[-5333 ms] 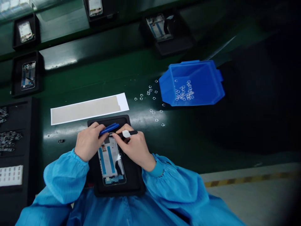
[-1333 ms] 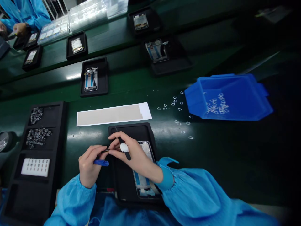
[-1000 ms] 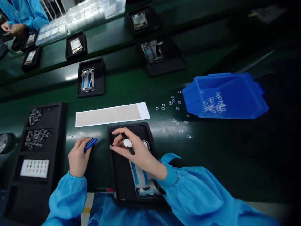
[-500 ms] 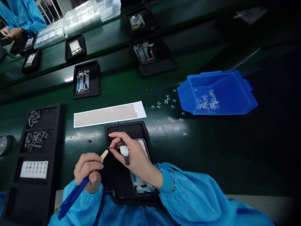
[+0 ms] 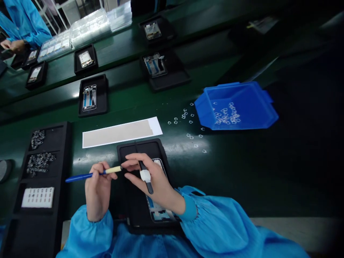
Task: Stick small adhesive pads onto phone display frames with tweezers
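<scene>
My left hand [image 5: 99,181] is closed round a blue pen-shaped tool [image 5: 83,177], held nearly level, its cream end pointing right. A tiny dark piece [image 5: 122,167] shows at that end, close to the fingertips of my right hand [image 5: 154,181]. Black tweezers [image 5: 149,187] with a white wrapping lie tucked across my right hand; its thumb and forefinger are apart. Beneath this hand, an opened phone body [image 5: 158,212] lies in a black tray [image 5: 134,211], partly hidden by the hand and sleeve.
A black sectioned tray [image 5: 60,161] with small dark parts and a white card [image 5: 38,197] stands left. Behind my hands lies a beige-and-white strip [image 5: 118,133]. A blue bin [image 5: 249,107] holds small white frames, with several outside. Phone trays [image 5: 103,95] and a co-worker [image 5: 24,21] are beyond.
My left hand has turned the blue tool from a steep slant to nearly level and raised it. The right thumb and fingers have parted from a pinch near its tip.
</scene>
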The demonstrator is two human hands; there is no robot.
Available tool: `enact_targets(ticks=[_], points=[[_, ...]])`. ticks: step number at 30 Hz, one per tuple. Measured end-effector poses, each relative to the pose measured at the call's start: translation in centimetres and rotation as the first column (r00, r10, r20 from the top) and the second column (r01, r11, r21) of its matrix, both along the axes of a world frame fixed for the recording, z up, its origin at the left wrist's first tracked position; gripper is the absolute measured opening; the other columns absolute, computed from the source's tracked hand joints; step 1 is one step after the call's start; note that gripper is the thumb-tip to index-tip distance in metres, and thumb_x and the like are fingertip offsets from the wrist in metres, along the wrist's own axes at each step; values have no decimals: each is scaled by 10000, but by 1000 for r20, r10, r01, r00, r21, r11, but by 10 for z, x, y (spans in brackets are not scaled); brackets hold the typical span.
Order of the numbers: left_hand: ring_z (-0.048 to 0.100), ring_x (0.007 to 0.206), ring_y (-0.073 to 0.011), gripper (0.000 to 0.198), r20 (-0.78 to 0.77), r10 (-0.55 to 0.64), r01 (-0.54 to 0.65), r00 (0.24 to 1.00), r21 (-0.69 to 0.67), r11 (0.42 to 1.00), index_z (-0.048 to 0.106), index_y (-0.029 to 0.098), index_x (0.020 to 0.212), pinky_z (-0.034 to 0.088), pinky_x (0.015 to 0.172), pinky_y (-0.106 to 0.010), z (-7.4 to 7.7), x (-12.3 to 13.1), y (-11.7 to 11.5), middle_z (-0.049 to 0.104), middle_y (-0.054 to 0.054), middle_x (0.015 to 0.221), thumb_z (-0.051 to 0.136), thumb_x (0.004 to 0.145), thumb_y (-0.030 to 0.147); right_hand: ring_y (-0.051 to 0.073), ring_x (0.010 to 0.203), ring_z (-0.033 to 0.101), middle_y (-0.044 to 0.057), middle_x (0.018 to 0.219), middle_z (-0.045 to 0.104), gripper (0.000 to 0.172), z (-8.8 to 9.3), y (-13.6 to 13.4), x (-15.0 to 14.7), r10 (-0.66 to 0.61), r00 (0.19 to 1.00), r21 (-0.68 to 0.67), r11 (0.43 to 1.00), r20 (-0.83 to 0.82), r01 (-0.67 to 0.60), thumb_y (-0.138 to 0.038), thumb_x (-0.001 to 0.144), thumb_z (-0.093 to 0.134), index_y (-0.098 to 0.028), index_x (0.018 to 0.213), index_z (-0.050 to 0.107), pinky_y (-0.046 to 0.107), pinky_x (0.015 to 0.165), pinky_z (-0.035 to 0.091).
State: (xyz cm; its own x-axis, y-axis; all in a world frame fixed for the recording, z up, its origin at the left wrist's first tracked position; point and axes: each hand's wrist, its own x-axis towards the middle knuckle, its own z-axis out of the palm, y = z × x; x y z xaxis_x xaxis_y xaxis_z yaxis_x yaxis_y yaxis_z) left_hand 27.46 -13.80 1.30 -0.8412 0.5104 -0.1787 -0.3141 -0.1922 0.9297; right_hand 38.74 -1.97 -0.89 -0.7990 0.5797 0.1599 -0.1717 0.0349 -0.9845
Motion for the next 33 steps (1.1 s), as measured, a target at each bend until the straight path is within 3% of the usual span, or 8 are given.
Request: enact_targets(ticks=[3, 10, 15, 27, 33], points=[[697, 689, -116, 297, 202, -46, 43, 978, 15, 999, 692, 186, 886, 609, 703, -242, 4, -3, -1, 690, -1, 895, 853, 684, 332, 176, 918, 725, 50, 1019, 734, 351, 4, 2, 0, -75, 997, -4, 997, 4, 75, -146, 863, 647, -244, 1184, 546, 348, 858, 604], [708, 599, -103, 397, 254, 61, -49, 965, -54, 997, 676, 193, 891, 592, 587, -158, -8, -2, 4, 702, 49, 672, 899, 615, 370, 159, 846, 736, 17, 929, 747, 285, 9, 2, -1, -180, 983, 139, 973, -38, 184, -128, 874, 644, -253, 1122, 577, 291, 807, 605], [704, 575, -98, 411, 153, 96, -84, 984, -83, 993, 636, 195, 843, 588, 595, -156, -13, -1, 7, 701, 54, 649, 894, 608, 412, 150, 837, 737, 10, 930, 744, 294, 8, -1, -4, -207, 976, 216, 952, -67, 217, -114, 872, 634, -258, 1123, 583, 271, 805, 603], [727, 611, -162, 358, -227, 149, -182, 962, -130, 975, 585, 160, 822, 632, 623, -272, -19, 7, 5, 680, 21, 753, 827, 718, 401, 153, 766, 724, 9, 890, 742, 293, 10, 0, -6, -227, 974, 132, 966, 9, 224, -117, 850, 614, -248, 1108, 570, 285, 752, 606], [730, 634, -164, 329, -274, 153, -194, 949, -128, 973, 584, 155, 832, 639, 644, -291, -25, 8, 3, 672, 12, 791, 807, 747, 381, 159, 817, 723, 9, 911, 735, 296, 7, -2, -7, -257, 967, 215, 944, -2, 251, -118, 866, 609, -257, 1125, 569, 294, 792, 599]])
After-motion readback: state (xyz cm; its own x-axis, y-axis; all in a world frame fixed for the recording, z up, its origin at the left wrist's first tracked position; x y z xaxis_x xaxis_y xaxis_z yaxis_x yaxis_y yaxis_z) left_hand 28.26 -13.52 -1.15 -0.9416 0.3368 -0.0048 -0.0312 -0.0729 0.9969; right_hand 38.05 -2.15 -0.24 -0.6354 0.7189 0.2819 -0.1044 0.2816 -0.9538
